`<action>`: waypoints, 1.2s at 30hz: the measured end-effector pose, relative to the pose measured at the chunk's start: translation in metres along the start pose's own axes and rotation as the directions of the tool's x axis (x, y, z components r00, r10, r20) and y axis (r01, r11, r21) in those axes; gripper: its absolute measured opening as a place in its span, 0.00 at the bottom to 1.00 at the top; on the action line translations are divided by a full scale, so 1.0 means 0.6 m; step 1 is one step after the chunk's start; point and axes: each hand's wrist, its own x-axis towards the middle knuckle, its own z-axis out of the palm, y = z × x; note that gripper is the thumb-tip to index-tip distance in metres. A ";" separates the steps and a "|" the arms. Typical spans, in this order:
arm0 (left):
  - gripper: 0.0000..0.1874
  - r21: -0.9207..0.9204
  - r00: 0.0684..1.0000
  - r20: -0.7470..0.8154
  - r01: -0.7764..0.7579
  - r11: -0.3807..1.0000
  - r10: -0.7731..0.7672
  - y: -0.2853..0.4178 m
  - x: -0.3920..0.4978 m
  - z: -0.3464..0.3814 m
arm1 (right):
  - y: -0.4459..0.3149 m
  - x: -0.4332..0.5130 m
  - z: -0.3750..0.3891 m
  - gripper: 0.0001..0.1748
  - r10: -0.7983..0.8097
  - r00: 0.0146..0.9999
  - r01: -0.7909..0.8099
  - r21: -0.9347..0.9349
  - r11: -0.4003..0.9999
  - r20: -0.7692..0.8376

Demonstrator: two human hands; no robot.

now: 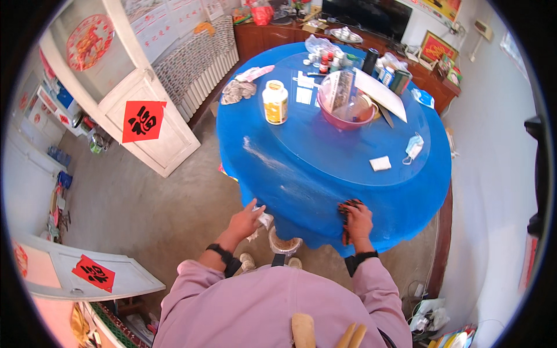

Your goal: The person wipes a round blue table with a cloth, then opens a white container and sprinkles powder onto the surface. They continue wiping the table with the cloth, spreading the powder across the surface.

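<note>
My left hand (245, 222) is at the near left edge of a round table with a blue tablecloth (313, 209). A crumpled white thing (264, 219), paper or thin plastic, is pinched in its fingers. Over the near right part of the cloth, my right hand (360, 219) grips a black and red rag (347, 213), which lies against the tablecloth and hangs towards its edge. Pale powdery streaks (265, 157) mark the blue cloth on the left. A lined waste bin (284, 243) stands on the floor below, between my hands.
A round glass turntable (348, 167) bears a pink basin (343, 124), a white bottle (275, 102), a folded white tissue (380, 163), a face mask (414, 148) and a knife (386, 116). Grey cloth (238, 91) lies at left. An open white door (152, 126) stands beyond the table's left side.
</note>
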 end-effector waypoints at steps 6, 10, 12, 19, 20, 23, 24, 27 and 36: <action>0.27 -0.304 0.932 -0.114 0.298 0.905 -0.345 -0.149 -0.236 0.040 | 0.000 0.013 0.023 0.11 0.194 0.981 -0.194 -0.009 0.981 -0.007; 0.25 -0.251 0.746 -0.010 0.643 0.724 -0.666 -0.213 -0.428 0.069 | -0.122 0.020 0.080 0.11 -0.109 0.993 0.106 0.079 0.991 0.037; 0.25 -0.181 0.628 0.036 0.769 0.613 -0.777 -0.220 -0.515 0.081 | -0.190 0.021 0.105 0.11 -0.201 0.976 0.192 0.107 0.976 0.081; 0.26 -0.180 0.458 0.048 0.878 0.443 -0.888 -0.203 -0.635 0.095 | -0.349 0.066 0.178 0.10 -0.411 0.895 0.373 0.213 0.903 0.173; 0.27 -0.192 0.451 0.067 0.881 0.432 -0.890 -0.204 -0.635 0.095 | -0.364 0.071 0.186 0.10 -0.428 0.885 0.390 0.211 0.896 0.181; 0.27 -0.256 0.468 0.075 0.863 0.436 -0.881 -0.225 -0.631 0.098 | -0.385 0.073 0.194 0.10 -0.462 0.876 0.429 0.212 0.878 0.140; 0.27 -0.275 0.470 0.084 0.859 0.433 -0.879 -0.239 -0.632 0.099 | -0.383 0.069 0.190 0.10 -0.437 0.887 0.408 0.189 0.893 0.149; 0.25 -0.322 0.470 0.086 0.848 0.422 -0.879 -0.301 -0.634 0.103 | -0.352 0.052 0.165 0.10 -0.407 0.903 0.389 0.141 0.910 0.137; 0.21 -0.301 0.484 0.108 0.849 0.435 -0.868 -0.448 -0.657 0.075 | -0.243 -0.018 0.104 0.11 -0.040 0.994 0.051 -0.106 0.993 0.104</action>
